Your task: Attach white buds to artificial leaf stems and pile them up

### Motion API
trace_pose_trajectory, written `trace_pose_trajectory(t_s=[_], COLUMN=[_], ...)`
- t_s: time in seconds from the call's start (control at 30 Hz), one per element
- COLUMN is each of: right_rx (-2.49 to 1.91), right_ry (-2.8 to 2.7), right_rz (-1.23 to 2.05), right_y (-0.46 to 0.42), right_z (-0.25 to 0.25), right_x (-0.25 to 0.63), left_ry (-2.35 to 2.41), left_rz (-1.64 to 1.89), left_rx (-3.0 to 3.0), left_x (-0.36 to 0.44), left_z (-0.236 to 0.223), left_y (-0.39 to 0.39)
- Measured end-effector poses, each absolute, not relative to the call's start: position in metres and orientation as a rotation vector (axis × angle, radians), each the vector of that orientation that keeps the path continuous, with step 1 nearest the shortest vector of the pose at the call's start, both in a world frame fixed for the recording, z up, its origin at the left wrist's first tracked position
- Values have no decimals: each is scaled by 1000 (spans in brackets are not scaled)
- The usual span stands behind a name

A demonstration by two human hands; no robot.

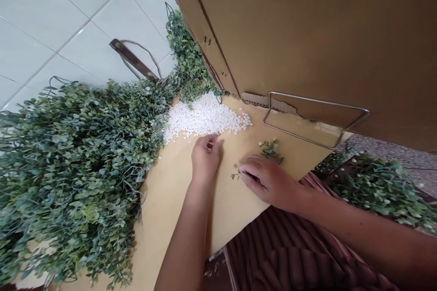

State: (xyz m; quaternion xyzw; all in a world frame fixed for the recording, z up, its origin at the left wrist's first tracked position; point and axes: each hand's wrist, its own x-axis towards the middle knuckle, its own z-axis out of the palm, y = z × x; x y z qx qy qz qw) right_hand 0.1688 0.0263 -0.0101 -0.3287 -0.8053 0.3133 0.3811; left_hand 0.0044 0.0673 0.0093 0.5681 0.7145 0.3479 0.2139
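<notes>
My left hand is closed in a pinch over the board, just in front of a heap of small white beads. Whatever its fingertips hold, if anything, is too small to make out. Lower and to the right, my right hand is pinched shut on a thin artificial leaf sprig, whose tip pokes out to the left of the fingers. Just behind the right hand lies another green sprig with white beads on it. Both hands are above the tan work board.
Artificial greenery is piled along the left, with a further bunch behind the beads. A cardboard sheet rises at the back right, beside a bent wire frame. More beaded greenery sits at the right.
</notes>
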Motion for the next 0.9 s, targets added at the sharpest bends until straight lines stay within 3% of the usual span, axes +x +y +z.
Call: trace_pose_trajectory(t_s=[0.2, 0.53, 0.9], right_rx=[-845, -910, -950], right_ry=[-1984, -1908, -1718], right_rz=[826, 1013, 1239], right_y=[27, 31, 25], right_z=[-8, -12, -4], right_x=[171, 169, 158], left_ry=[2181, 1658, 1463], left_rz=[744, 1400, 1334], left_rx=[1866, 1058, 746], left_x=[6, 8, 28], left_z=[0, 11, 9], left_y=[97, 41, -13])
